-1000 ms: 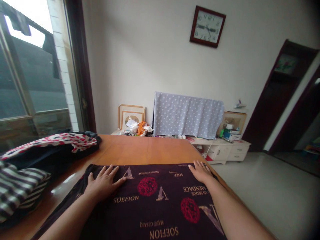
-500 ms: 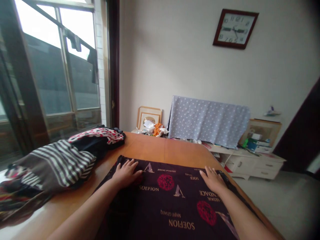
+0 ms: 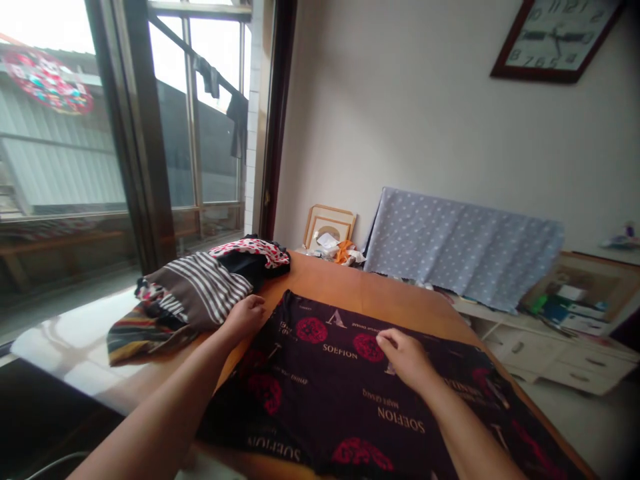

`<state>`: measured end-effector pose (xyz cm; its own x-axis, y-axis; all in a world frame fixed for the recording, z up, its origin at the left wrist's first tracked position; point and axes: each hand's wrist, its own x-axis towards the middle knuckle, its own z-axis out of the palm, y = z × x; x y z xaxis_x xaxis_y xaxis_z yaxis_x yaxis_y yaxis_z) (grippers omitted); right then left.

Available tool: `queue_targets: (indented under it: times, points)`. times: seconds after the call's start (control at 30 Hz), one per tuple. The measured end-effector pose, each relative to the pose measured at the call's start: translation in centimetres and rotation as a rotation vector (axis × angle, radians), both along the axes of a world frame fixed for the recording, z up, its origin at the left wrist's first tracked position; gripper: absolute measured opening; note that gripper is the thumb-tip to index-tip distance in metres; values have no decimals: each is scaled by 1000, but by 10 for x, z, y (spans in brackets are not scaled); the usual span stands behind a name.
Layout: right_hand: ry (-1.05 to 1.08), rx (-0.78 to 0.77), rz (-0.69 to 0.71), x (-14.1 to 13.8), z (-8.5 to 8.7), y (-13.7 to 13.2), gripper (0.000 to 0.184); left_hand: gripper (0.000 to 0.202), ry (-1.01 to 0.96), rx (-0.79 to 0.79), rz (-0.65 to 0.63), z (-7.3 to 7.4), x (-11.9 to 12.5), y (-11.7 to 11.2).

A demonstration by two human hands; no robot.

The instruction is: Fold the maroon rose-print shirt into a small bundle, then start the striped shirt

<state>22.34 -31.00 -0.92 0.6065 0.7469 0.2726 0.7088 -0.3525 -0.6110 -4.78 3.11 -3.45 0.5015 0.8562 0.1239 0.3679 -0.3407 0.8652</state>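
**"SOEFION" repeated across dark cloth**
The word appears in gold capitals at several angles, one upside down near the lower edge, with a large "A" near the top. Smaller lines are too small to read reliably. A wall clock shows numerals 11, 12, 1 and 8 to 5.

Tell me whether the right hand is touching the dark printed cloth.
Touching. The head view shows the right hand with its fingers resting on the dark printed cloth, with no gap visible.
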Motion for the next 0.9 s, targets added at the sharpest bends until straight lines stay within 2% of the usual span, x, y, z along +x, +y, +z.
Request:
queue_targets:
  times: [0.1,0.2,0.3,0.4,0.5,0.6,0.73,0.9]
  points:
    - [50,83,147,-68,13,31,28,38,-13,-45,-23,0,1,7]
    - [85,103,246,-126,18,60,18,33,-28,-50,-36,0,9,17]
    - [59,71,302,-171,18,87,13,27,-48,-19,-57,-1,21,29]
    - [-10,24,296,-202,14,109,11,26,-83,44,-73,-3,35,37]
    - [-93,-55,266,-223,6,125,10,31,-112,110,-86,-6,44,42]
    - [-177,-108,190,-234,-8,136,21,38,-113,172,-113,-11,49,46]
    - [-232,-114,191,-237,-21,144,12,34,-57,252,-175,-15,56,56]
    - [-201,-94,225,-231,-22,150,15,36,18,329,-303,-21,69,71]
